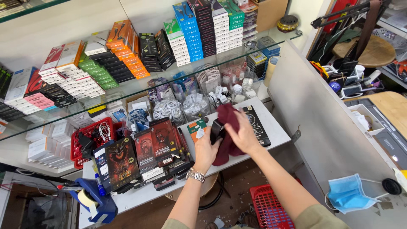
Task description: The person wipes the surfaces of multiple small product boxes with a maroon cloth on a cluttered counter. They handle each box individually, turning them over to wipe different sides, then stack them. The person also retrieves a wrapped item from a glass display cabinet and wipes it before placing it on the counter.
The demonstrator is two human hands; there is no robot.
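The left hand (206,149) grips a small black device (216,129) over the counter (277,131), steadying it, fingers clamped around it. The right hand (244,135) presses a maroon cloth (227,116) against it, fingers closed on the fabric. Dark red-and-black boxes (144,154) stand left; blue, green and orange packs line the glass shelf (127,91).

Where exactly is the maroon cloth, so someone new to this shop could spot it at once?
Start at the white counter under the glass shelf of stacked boxes. Near its right end, the two hands meet: the left hand holds a small black item, and the right hand presses the maroon cloth over it. It is the only soft, dark red fabric among rigid packages.
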